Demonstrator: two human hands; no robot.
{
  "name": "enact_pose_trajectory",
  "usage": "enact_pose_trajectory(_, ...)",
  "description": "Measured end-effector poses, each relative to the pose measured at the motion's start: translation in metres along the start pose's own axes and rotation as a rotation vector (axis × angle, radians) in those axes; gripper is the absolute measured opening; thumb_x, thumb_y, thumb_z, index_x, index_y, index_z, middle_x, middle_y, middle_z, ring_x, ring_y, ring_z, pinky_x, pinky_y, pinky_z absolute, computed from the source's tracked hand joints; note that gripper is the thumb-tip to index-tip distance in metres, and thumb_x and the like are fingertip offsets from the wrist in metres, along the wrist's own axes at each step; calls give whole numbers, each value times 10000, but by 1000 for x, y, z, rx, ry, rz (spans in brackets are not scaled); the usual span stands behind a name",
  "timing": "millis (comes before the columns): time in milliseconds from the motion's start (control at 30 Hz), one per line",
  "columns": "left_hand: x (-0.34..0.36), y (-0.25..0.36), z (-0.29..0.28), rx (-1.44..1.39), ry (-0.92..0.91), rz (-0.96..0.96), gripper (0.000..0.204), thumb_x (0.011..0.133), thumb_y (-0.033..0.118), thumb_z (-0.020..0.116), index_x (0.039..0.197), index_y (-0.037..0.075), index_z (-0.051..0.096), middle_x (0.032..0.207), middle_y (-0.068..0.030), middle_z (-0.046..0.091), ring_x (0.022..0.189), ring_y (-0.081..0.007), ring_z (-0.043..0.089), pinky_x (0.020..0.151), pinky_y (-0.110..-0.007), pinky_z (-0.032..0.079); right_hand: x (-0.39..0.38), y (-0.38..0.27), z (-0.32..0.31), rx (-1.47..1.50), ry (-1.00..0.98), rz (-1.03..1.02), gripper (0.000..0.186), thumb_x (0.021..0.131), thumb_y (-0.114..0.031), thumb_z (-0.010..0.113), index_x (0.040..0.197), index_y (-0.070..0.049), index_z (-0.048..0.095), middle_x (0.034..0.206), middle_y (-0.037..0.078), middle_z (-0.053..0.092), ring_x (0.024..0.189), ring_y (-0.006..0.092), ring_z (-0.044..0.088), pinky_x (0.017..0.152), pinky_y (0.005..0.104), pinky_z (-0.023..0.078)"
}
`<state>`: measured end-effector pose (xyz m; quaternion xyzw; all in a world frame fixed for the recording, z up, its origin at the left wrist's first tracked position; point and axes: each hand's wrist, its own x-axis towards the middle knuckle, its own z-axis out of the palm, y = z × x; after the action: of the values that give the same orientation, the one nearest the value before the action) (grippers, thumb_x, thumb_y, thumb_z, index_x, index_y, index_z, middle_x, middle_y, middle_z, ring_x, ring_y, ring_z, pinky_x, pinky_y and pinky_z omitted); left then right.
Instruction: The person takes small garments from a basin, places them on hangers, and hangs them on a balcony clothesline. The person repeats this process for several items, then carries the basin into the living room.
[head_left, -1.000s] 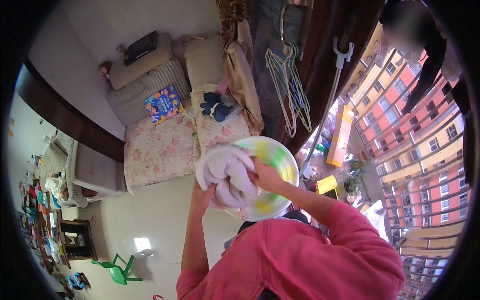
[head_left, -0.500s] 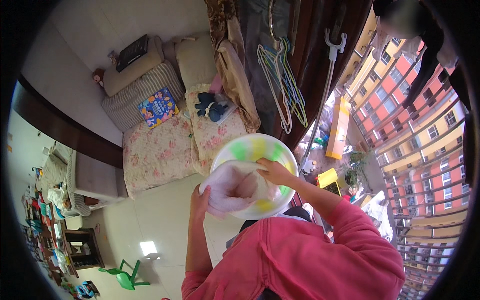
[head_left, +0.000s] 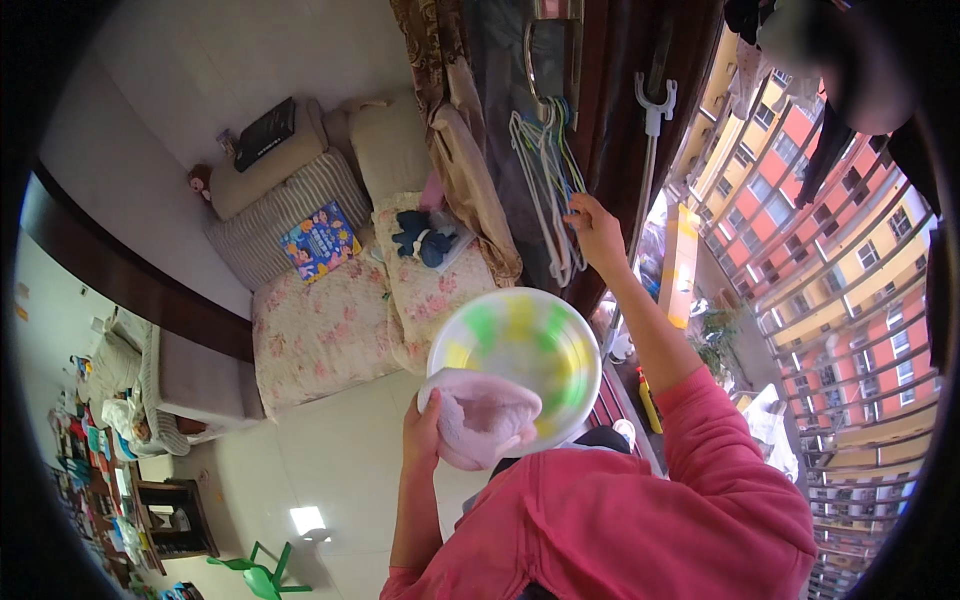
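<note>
Holding pale cloth | left fingers: left edge | right fingers: apart

So the left hand has the cloth, which sits over the near left part of the basin. Right hand is further forward, right up by the hangers, with the basin between the two hands. Straight ahead of the left hand there's a plush toy on the couch, plus a book to its left. Chair is behind-left of that hand, window bars off right of both.
</note>
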<state>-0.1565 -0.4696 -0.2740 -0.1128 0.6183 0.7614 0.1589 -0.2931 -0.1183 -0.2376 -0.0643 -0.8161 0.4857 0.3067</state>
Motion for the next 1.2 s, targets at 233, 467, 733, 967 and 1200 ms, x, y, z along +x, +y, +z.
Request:
enact_pose_trajectory(233,-11,2,-17,22,93,-24,418,873,270,543,1164,-21,470,1030,-110,568,905,-186,556,790,-316,456,31,-12,20,-1,-105,290,347,781,26,484,1127,3,511,831,126,612,648,170,636,536,288,525)
enact_pose_trajectory(467,-21,2,-21,19,70,-51,416,868,260,553,1166,-18,470,1039,-107,569,922,-189,556,802,-314,453,36,18,31,-427,-64,264,276,821,-127,452,1072,-67,549,743,145,635,524,214,629,505,324,506)
enact_pose_trajectory(733,-17,-5,-23,27,8,-64,403,872,258,546,1156,-19,473,1036,-109,569,925,-183,552,805,-307,446,41,31,19,-422,-41,181,200,821,-173,472,934,-63,594,709,137,631,474,250,599,527,347,487)
enact_pose_trajectory(967,-17,0,-19,50,18,-52,397,876,263,538,1150,-17,477,1015,-109,577,889,-178,562,788,-308,452,32,2,6,-343,71,29,170,811,-155,498,890,-43,598,757,209,596,712,386,575,621,444,460)
enact_pose_trajectory(1200,-16,-5,-21,47,29,-45,398,871,269,545,1145,-13,485,1011,-102,578,887,-175,563,779,-307,453,23,-28,-15,-270,30,-1,164,784,-121,540,892,-10,593,750,223,579,704,366,585,617,391,457)
